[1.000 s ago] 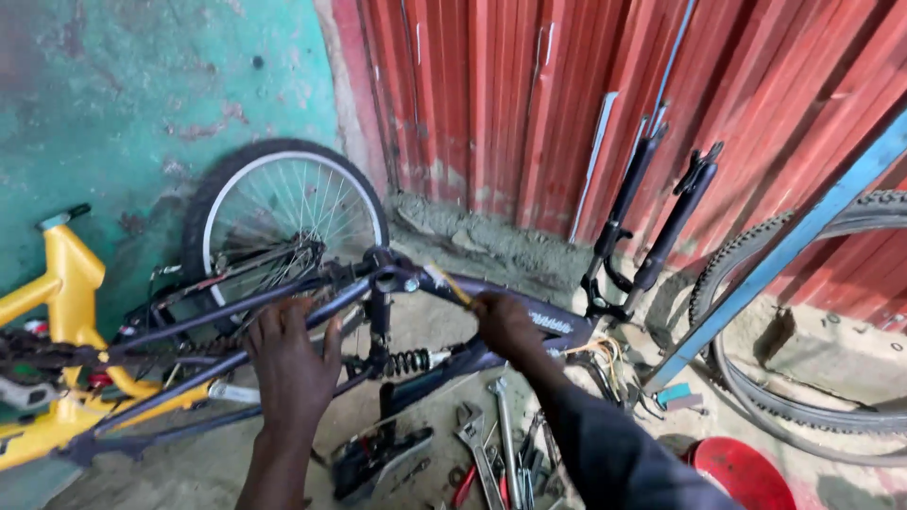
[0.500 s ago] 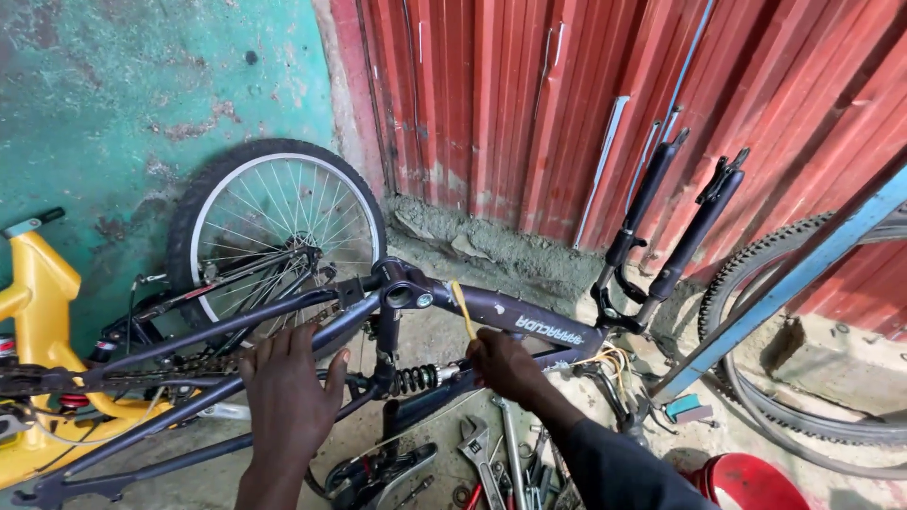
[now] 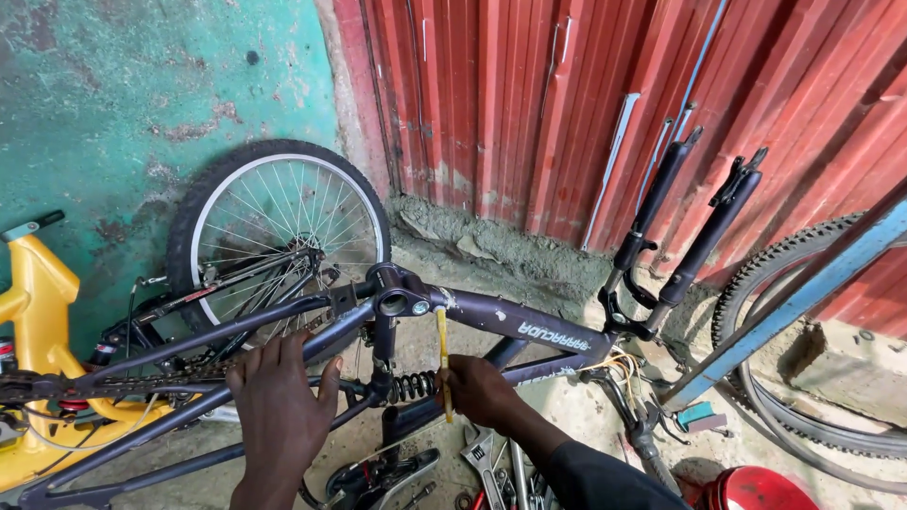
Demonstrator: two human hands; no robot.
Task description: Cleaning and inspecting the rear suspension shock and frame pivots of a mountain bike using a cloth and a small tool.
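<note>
An upside-down dark purple bicycle frame (image 3: 529, 326) lies across the ground, its black front fork (image 3: 694, 222) pointing up at the right. My left hand (image 3: 279, 392) rests flat on a rear stay of the frame. My right hand (image 3: 482, 392) grips a thin yellow-handled tool (image 3: 442, 345), held upright with its tip just below the frame's pivot joint (image 3: 397, 300). A coil spring shock (image 3: 408, 385) sits between my two hands.
A spoked wheel (image 3: 279, 231) leans on the green wall. A yellow bicycle frame (image 3: 38, 312) lies at left. Wrenches (image 3: 491, 463) are scattered on the ground below. A blue bar (image 3: 803, 293), a tyre (image 3: 803, 378) and a red object (image 3: 756, 491) sit at right.
My view has risen and moved closer. My right hand dropped from the top tube to below it, turning the yellow tool upright under the pivot. My left hand stayed on the stay.
</note>
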